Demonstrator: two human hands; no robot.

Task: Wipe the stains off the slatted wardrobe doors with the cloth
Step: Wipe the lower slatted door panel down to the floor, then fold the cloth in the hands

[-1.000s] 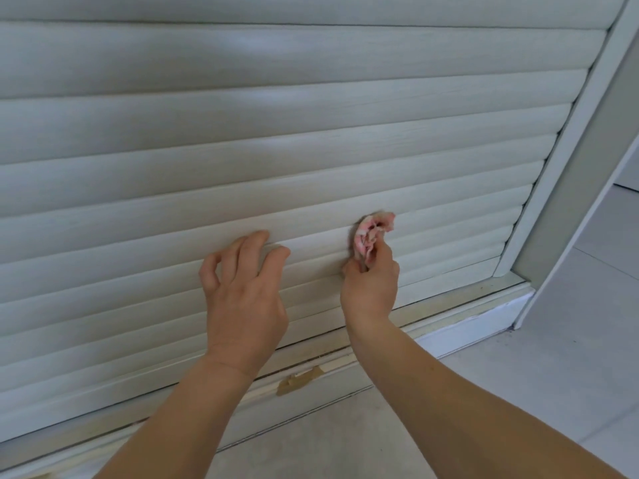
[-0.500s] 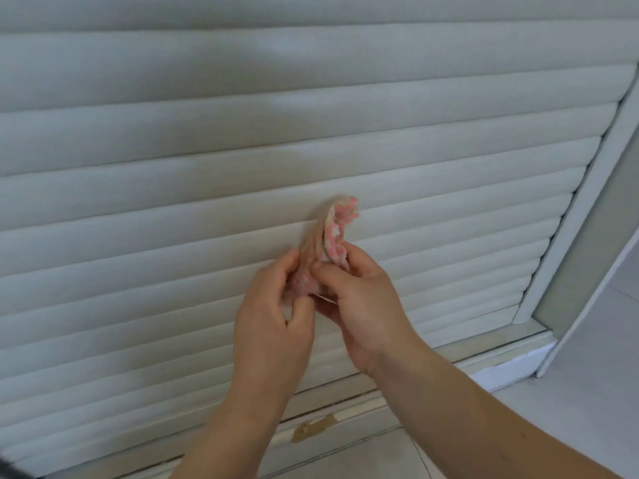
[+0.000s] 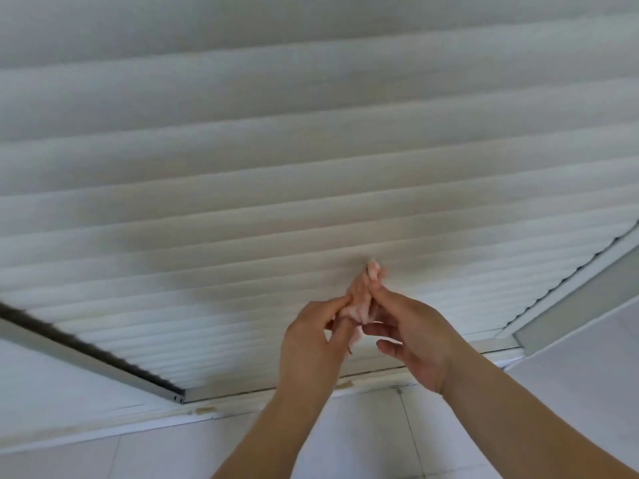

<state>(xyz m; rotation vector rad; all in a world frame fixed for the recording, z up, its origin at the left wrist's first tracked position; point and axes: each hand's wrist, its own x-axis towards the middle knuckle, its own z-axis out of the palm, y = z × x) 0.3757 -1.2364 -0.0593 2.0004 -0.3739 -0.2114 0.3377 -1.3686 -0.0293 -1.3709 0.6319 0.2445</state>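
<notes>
A white slatted wardrobe door (image 3: 276, 174) fills most of the view. In front of its lower slats a small pink cloth (image 3: 363, 295) is held bunched between both hands. My left hand (image 3: 314, 344) pinches the cloth's lower end with thumb and fingers. My right hand (image 3: 411, 337) grips its upper part between thumb and forefinger, the other fingers loosely curled. The cloth's tip rises just above the fingers, close to the slats; whether it touches them I cannot tell. The image is blurred.
The door's metal side frame (image 3: 567, 299) runs diagonally at the right. Another metal frame edge with a brush strip (image 3: 90, 357) crosses at the lower left. A white bottom rail (image 3: 242, 406) meets the pale tiled floor (image 3: 380, 440) below.
A second ago my left hand lay flat on the slats and my right alone held the cloth. Both hands now hold it together. The view has pulled back and shifted left.
</notes>
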